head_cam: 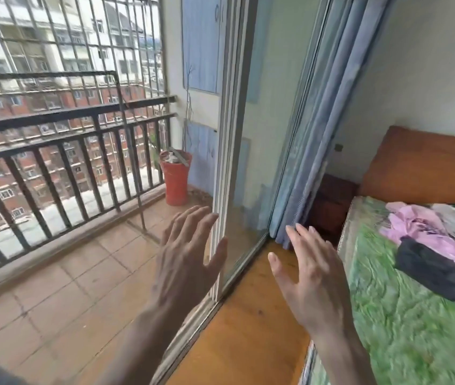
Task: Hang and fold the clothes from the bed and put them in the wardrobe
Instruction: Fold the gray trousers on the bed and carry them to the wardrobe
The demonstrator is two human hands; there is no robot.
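Left hand (184, 259) and right hand (312, 276) spread, empty. No garment taken yet. Next: reach the clothes (426, 232) on the bed (387, 315), 3 o'clock.

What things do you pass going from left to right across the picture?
Balcony railing → red pot → left hand → blue curtain → right hand → green bed cover → pile of clothes.

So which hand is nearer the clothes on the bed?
Right. The right hand hovers beside the bed's edge; the left hand is farther from the clothes, by the glass door.
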